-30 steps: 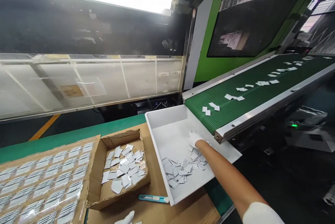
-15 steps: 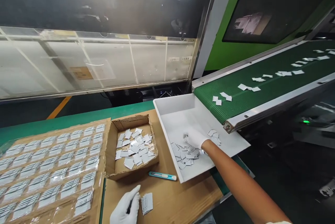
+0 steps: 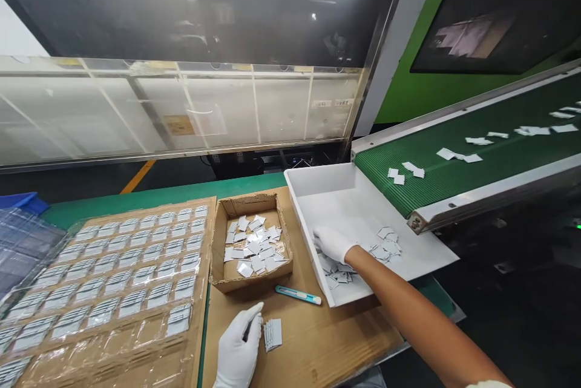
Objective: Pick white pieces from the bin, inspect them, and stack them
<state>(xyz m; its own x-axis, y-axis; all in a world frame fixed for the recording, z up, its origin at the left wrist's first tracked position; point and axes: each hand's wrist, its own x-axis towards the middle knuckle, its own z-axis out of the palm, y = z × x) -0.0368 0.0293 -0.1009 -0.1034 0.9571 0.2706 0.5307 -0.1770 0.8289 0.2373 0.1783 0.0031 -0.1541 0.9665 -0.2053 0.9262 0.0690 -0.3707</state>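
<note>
My left hand point(image 3: 239, 345), in a white glove, rests on the cardboard sheet with its fingers curled and the thumb drawn in; nothing shows between them. Just right of it stands a small stack of thin white rectangular pieces point(image 3: 273, 335). My right hand point(image 3: 334, 244), also gloved, is inside the white tray point(image 3: 363, 300), near its left wall. Its fingers are curled, and whatever they hold is hidden. Loose white pieces point(image 3: 338, 276) lie beneath that hand, with another pile point(image 3: 385, 244) to its right.
A cardboard box point(image 3: 252, 287) holds scattered white pieces. A blue utility knife point(image 3: 298, 295) lies before it. At left are clear plastic blister trays point(image 3: 149, 330) with rows of stacked pieces. The green conveyor belt point(image 3: 408, 152) carries pieces and ends over the tray.
My right hand has shifted toward the tray's left wall, off part of the right-hand pile. The view has swung left. My left hand stays beside the stack.
</note>
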